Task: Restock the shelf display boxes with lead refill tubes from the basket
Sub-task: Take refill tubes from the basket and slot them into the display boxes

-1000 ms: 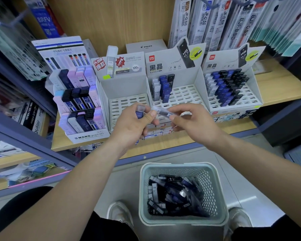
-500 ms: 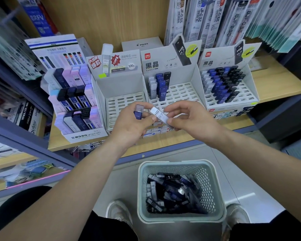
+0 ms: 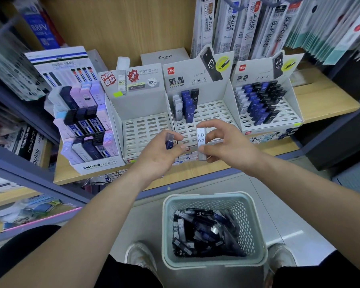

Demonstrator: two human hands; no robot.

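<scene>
Tube (image 3: 201,142), flat grey plastic, pinched by right fingers (image 3: 214,125).

Right hand (image 3: 229,144) pinches an upright grey tube (image 3: 201,140); left hand (image 3: 158,156) grips what seems a blue tube (image 3: 169,143).

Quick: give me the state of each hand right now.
Left hand: holds a blue tube.
Right hand: pinches a grey tube marked HB 0.7, upright.

blue tube (image 3: 169,142): lower half hidden in left hand (image 3: 160,156) | grey tube (image 3: 200,138): partly covered by right hand (image 3: 227,146) | hanging packs (image 3: 341,28): blurred
</scene>
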